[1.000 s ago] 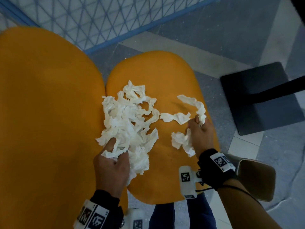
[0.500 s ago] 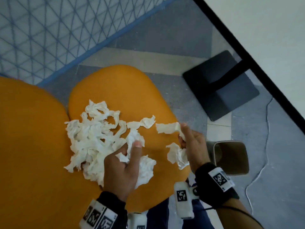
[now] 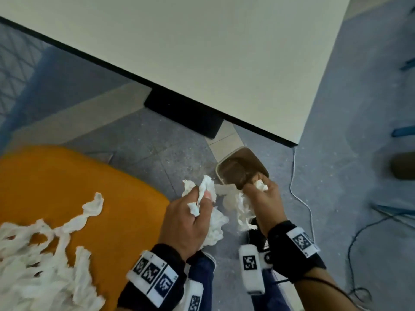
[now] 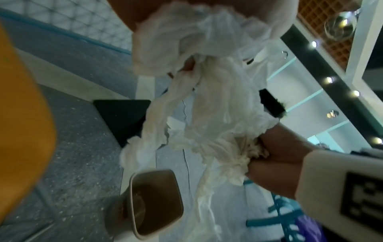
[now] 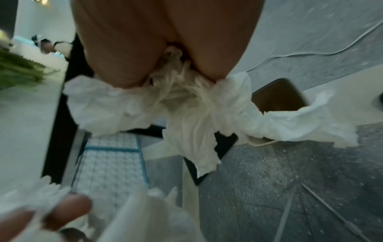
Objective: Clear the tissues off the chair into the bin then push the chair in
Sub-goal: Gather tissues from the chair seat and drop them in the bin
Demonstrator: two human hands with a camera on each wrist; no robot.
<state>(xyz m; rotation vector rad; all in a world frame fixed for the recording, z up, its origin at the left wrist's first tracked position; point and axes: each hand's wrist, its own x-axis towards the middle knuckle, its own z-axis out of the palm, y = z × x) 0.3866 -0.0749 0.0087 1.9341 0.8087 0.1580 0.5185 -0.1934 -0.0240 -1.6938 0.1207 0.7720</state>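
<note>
Both hands are lifted off the orange chair seat (image 3: 56, 182) and hang over the floor beside the small brown bin (image 3: 241, 169). My left hand (image 3: 190, 212) grips a wad of white tissues (image 3: 213, 223) (image 4: 186, 36). My right hand (image 3: 260, 196) grips another bunch of tissues (image 3: 240, 205) (image 5: 186, 104), right at the bin's near edge. The bin (image 4: 155, 206) (image 5: 277, 96) stands open below the hands. Several crumpled tissues (image 3: 42, 254) still lie on the chair seat at lower left.
A white table top (image 3: 202, 52) with a black edge spans the upper view; its black foot plate (image 3: 186, 113) rests on the floor behind the bin. A white cable (image 3: 301, 198) and a dark cable (image 3: 359, 234) trail over the blue-grey floor to the right.
Both hands have lifted their tissue bunches off the seat and swung right to the bin. The head view has turned right, so the table now fills the top.
</note>
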